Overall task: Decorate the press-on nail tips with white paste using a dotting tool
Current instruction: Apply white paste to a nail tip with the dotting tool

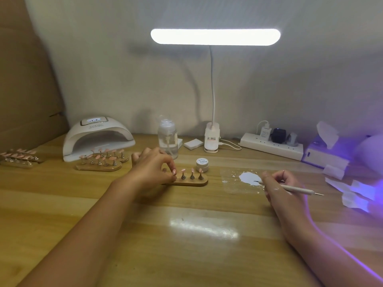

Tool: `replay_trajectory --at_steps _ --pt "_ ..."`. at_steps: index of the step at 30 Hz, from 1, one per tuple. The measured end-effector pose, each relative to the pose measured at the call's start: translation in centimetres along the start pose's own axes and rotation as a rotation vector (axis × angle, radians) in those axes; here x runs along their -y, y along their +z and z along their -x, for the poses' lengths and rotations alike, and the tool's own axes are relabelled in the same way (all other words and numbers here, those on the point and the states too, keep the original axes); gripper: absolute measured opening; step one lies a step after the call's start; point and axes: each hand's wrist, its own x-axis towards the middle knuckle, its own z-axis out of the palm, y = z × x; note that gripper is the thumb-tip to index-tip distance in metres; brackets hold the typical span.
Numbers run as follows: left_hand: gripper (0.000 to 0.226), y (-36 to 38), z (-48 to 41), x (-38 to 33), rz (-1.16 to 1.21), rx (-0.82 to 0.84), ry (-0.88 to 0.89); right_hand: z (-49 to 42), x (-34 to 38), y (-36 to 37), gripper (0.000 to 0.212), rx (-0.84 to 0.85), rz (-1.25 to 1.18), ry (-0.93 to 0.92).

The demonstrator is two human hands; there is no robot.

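Note:
A small wooden stand (193, 182) in the middle of the table carries pink press-on nail tips (192, 170) on metal pegs. My left hand (152, 167) rests at the stand's left end, its fingers pinching one of the pegs there. My right hand (278, 186) holds a white dotting tool (298, 189) like a pen, with its tip touching a puddle of white paste (249, 178) on a clear sheet (230, 183). A small white paste jar (202, 163) stands just behind the stand.
A white UV nail lamp (98, 137) sits at the back left with two more wooden stands of pink tips (101, 160) (19, 157). A pump bottle (167, 137), desk lamp base (211, 137), power strip (271, 145) and tissues (335, 162) line the back and right.

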Motion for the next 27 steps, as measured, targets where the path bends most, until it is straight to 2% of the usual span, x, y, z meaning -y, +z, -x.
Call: replay_trajectory --at_steps 6,10,12,17,21,27 --pt "0.014 -0.2 -0.2 -0.5 -0.108 -0.029 0.088 0.2 0.1 0.0 0.029 -0.040 0.044 -0.016" --pt "0.012 -1.5 -0.4 -0.9 -0.103 -0.055 0.068 0.3 0.4 0.1 0.028 -0.021 0.063 -0.013" --pt "0.009 -2.4 -0.3 -1.4 -0.021 -0.088 0.065 0.4 0.6 0.1 0.026 -0.013 0.057 -0.009" --pt "0.010 -3.1 0.7 -4.8 0.439 -0.094 0.203 0.4 1.0 0.1 0.015 -0.015 -0.012 0.041" --pt "0.011 0.5 1.5 -9.2 0.677 0.002 0.284 -0.2 1.4 -0.4 0.014 -0.044 -0.002 0.056" --pt "0.022 5.8 2.2 -11.1 0.676 -0.033 0.284 -0.9 1.1 -1.0 0.015 -0.057 0.054 0.081"
